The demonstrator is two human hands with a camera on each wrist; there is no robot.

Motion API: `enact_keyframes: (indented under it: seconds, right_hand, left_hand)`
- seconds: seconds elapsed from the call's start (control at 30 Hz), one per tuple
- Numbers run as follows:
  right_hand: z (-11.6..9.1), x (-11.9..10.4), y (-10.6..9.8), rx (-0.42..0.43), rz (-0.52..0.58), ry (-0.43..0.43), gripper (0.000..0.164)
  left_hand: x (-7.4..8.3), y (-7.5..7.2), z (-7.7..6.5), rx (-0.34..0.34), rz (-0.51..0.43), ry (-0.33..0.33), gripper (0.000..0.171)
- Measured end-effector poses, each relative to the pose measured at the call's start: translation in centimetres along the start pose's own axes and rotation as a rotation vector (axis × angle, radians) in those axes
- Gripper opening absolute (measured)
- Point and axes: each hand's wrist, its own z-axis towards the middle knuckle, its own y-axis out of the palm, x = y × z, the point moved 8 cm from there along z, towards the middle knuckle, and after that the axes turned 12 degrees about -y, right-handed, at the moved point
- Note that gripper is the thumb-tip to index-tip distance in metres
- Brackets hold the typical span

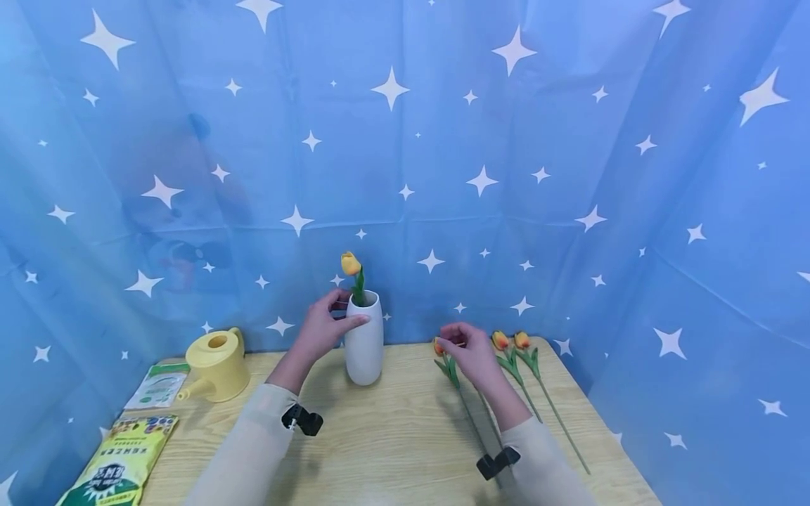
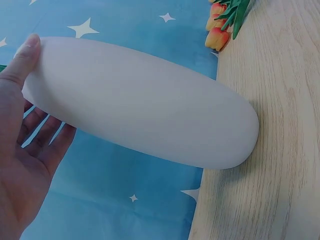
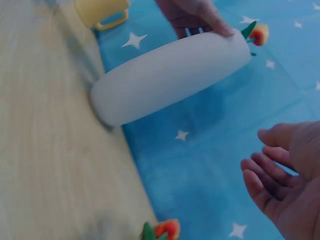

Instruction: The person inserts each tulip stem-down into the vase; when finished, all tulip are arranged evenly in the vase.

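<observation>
The left hand (image 1: pixel 318 329) grips the vase (image 1: pixel 364 348) high, so a tug toward 9 o'clock could topple it, while the empty right hand (image 1: pixel 476 358) hangs near tulips (image 1: pixel 500 341) at 4 o'clock.

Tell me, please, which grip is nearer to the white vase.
Left. The left grip holds the white vase near its rim, while the right grip is off to the vase's right, apart from it, near the tulips.

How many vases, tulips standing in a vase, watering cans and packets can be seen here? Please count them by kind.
Vase: 1
Tulip in the vase: 1
Watering can: 1
Packets, white-and-green and yellow-and-green: 2
Total: 5
</observation>
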Motion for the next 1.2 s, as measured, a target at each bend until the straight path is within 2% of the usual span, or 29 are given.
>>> enact_keyframes:
  seconds: [0.23,0.4,0.7,0.97,1.2]
  right_hand:
    - [-2.4,1.9,-0.3,-0.035,-0.031,0.027,0.016]
    - [-4.3,3.9,-0.4,-0.078,-0.064,0.088,0.019]
    - [-7.4,6.3,-0.4,-0.107,-0.215,0.117,0.03]
    - [-7.5,7.2,0.2,-0.126,-0.308,0.117,0.031]
    - [-7.3,7.7,0.7,-0.154,-0.337,0.117,0.03]
  left_hand:
    - [-0.4,0.1,-0.2,0.001,0.001,-0.007,0.07]
    - [-0.6,0.6,-0.2,-0.012,0.004,-0.007,0.07]
    - [-1.0,0.9,-0.2,-0.022,0.001,-0.032,0.07]
    - [-0.3,0.1,0.4,-0.024,-0.001,-0.023,0.071]
    - [-0.1,-0.2,0.7,-0.023,0.003,-0.012,0.07]
